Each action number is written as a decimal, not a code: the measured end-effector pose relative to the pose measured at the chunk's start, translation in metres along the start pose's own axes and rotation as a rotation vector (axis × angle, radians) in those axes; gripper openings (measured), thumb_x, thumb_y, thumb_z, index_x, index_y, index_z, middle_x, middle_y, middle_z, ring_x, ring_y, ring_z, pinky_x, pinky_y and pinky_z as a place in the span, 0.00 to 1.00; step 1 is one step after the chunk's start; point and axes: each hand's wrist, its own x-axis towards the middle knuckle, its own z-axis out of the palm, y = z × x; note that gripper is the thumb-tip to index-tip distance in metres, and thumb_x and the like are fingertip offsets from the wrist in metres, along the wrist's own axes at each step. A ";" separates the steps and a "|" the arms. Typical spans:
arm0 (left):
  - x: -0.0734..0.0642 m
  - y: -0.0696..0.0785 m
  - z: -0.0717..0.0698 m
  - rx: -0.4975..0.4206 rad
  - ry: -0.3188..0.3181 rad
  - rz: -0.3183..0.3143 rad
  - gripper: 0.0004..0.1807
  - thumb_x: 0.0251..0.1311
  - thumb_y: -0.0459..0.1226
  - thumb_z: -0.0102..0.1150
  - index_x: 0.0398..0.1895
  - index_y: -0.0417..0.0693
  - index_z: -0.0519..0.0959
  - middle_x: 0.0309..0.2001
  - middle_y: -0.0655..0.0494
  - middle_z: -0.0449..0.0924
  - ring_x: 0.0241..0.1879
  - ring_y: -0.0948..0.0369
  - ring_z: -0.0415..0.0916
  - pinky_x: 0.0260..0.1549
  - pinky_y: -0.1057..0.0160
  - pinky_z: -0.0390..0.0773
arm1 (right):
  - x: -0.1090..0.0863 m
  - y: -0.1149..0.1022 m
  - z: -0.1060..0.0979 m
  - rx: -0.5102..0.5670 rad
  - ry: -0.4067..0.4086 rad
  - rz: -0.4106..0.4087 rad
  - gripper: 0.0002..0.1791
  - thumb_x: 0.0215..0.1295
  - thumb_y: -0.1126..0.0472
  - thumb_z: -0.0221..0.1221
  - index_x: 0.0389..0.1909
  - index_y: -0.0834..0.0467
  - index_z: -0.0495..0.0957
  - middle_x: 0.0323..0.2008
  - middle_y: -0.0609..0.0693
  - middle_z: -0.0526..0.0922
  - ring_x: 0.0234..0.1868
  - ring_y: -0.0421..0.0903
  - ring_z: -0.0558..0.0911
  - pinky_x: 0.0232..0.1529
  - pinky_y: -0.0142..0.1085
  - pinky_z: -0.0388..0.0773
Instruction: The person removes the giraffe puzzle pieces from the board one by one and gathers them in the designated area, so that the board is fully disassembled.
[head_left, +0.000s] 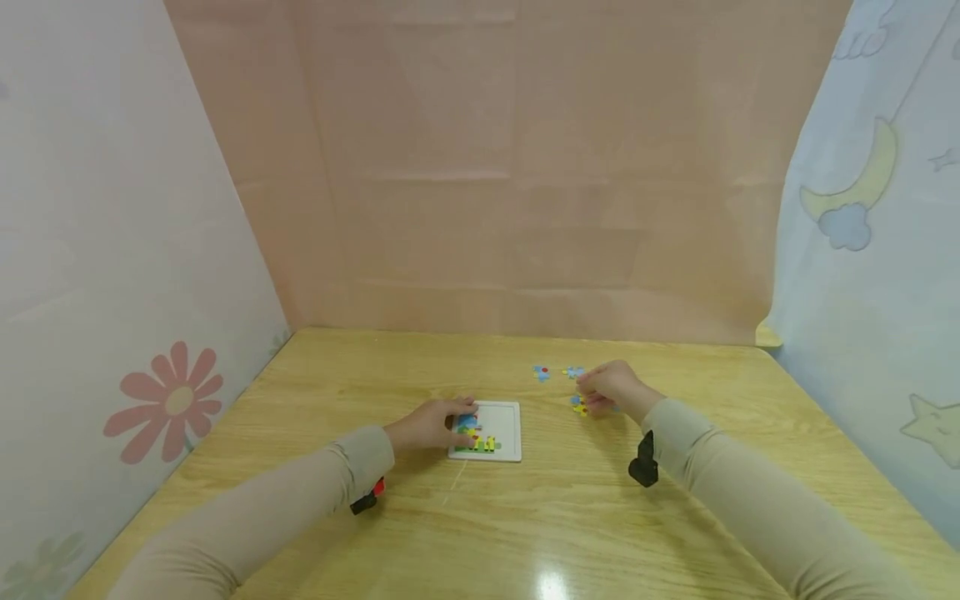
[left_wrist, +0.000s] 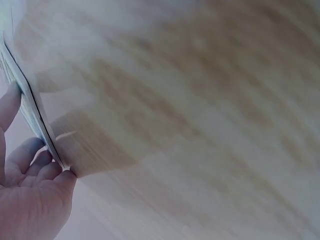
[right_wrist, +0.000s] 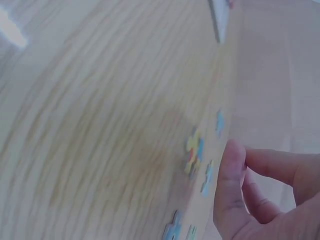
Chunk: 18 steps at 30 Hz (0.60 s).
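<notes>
My left hand (head_left: 431, 427) grips the left edge of a white puzzle tray (head_left: 507, 429) on the table, fingers and thumb about its rim in the left wrist view. Joined pieces with blue, green and yellow print (head_left: 486, 444) fill part of the tray, partly hidden by the hand. To the right, my right hand (head_left: 617, 389) is over loose puzzle pieces. Its thumb and index fingertips (right_wrist: 234, 150) come together in the right wrist view; whether a piece is hidden between them I cannot tell. A yellow and blue piece (right_wrist: 193, 150) lies below that hand.
Farther back lie a blue piece with a red spot (head_left: 542, 373) and another blue piece (head_left: 573, 372). The wooden table (head_left: 360, 367) ends at a brown paper backdrop (head_left: 487, 208). Printed panels stand at the left (head_left: 97, 250) and right (head_left: 855, 292).
</notes>
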 end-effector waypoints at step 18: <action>-0.003 0.004 -0.008 0.013 -0.059 -0.027 0.40 0.54 0.43 0.70 0.71 0.54 0.65 0.76 0.59 0.53 0.76 0.54 0.47 0.74 0.49 0.50 | -0.002 -0.011 0.030 0.115 -0.213 -0.064 0.23 0.67 0.68 0.57 0.59 0.76 0.70 0.51 0.65 0.80 0.35 0.46 0.83 0.47 0.40 0.84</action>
